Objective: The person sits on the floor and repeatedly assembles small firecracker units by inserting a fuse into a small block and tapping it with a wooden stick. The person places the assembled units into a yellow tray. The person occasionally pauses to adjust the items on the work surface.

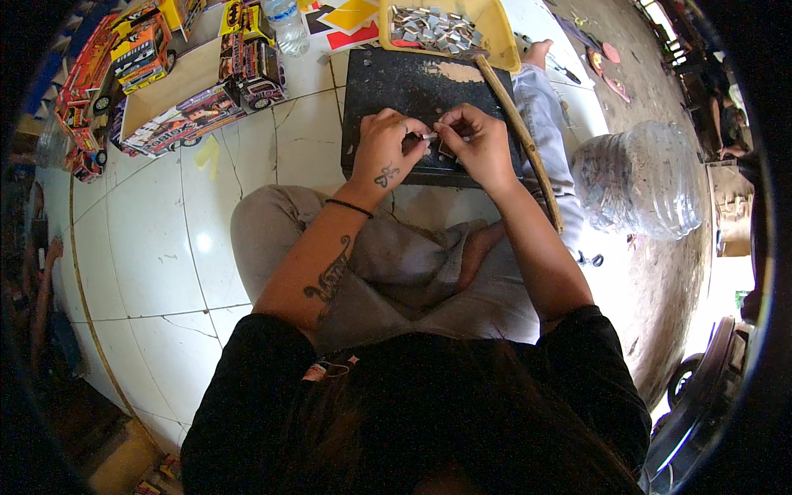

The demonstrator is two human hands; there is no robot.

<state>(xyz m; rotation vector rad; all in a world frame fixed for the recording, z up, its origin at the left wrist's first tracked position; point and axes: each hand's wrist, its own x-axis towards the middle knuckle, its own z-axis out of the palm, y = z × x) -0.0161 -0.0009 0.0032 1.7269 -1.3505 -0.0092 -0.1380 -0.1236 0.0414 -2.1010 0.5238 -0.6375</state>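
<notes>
Over a low black board (379,78), my left hand (384,145) and my right hand (480,147) meet, fingertips almost touching. Between them is a small pale piece (429,136), pinched by my left thumb and forefinger. My right thumb and forefinger close on its other end; its exact kind is too small to make out. Just below the right fingertips a small brownish bit (446,150) shows on the board. A yellow tray (513,59) beyond the board holds many small silvery flat pieces (433,29).
A wooden stick (521,132) leans along the board's right side. Colourful toy trucks (186,115) stand at the left, near a water bottle (286,29) and coloured sheets (351,18). At the right sits a large clear plastic container (639,181). My crossed legs (280,223) are close below the board.
</notes>
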